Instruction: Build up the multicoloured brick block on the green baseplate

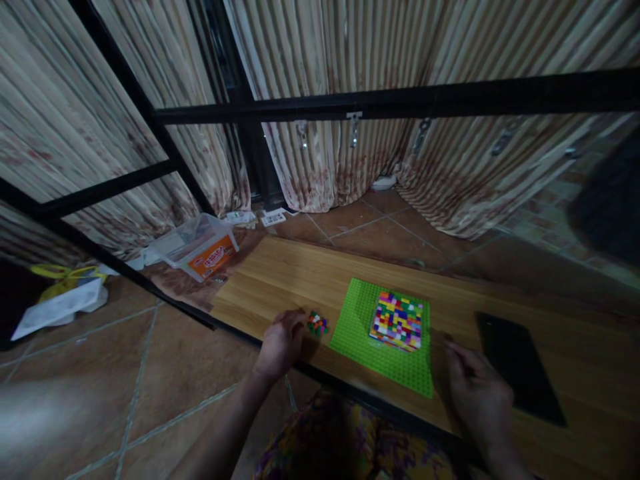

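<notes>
A bright green studded baseplate (350, 333) lies on a wooden table. On it stands a low square block of many-coloured toy bricks (397, 321). Left of the plate is a small pile of loose toy bricks (318, 323). My left hand (283, 339) is right beside that pile, fingers loosely bent and slightly apart, with nothing visible in them. To the right of the plate is my right hand (477, 387), thumb and fingers drawn together in a pinch. Anything between those fingertips is too dim and small to make out.
A flat black panel (520, 367) lies on the wooden table (280, 267) at the right. Beyond the table's left end, a clear plastic box (200, 247) with an orange label stands on the tiled floor. A black metal frame (320, 107) crosses before striped curtains (370, 53).
</notes>
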Tool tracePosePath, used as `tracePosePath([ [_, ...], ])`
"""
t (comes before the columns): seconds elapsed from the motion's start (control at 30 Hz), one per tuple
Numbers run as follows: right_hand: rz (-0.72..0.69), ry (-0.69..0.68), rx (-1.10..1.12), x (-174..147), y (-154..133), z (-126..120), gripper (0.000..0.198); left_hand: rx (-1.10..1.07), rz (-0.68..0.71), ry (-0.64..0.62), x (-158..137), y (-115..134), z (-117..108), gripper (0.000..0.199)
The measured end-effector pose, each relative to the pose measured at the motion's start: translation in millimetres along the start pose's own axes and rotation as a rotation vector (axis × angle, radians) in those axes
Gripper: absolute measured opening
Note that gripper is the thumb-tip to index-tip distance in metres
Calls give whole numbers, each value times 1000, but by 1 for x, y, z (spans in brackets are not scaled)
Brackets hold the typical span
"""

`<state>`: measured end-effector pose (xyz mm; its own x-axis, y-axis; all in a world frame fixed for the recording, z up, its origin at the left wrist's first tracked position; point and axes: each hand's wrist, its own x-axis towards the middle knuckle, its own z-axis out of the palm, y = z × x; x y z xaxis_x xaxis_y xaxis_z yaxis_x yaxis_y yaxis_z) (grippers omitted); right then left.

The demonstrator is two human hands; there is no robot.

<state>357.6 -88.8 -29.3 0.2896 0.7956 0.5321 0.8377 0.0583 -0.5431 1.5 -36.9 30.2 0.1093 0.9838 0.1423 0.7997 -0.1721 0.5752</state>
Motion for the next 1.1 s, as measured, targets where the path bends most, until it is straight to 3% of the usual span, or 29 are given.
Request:
tracePosePath([
  [0.47, -2, -11, -30, 0, -1, -1, 43, 117, 46, 11, 2, 4, 15, 19],
  [0.7, -4, -24, -1, 0, -3, -1, 38, -112, -12, 90, 4, 15, 13, 15],
  [0.83, 39, -38, 11, 0, -5, -1, 38, -292, 18, 119, 19, 38, 17, 10],
  [0.93, 50, -40, 16, 0, -6, 0, 38, -360, 105, 68, 36, 65, 24, 14],
  [1.1, 51, -41, 35, 0, -5, 2, 35, -228, 232, 23, 59, 103, 38, 19],
])
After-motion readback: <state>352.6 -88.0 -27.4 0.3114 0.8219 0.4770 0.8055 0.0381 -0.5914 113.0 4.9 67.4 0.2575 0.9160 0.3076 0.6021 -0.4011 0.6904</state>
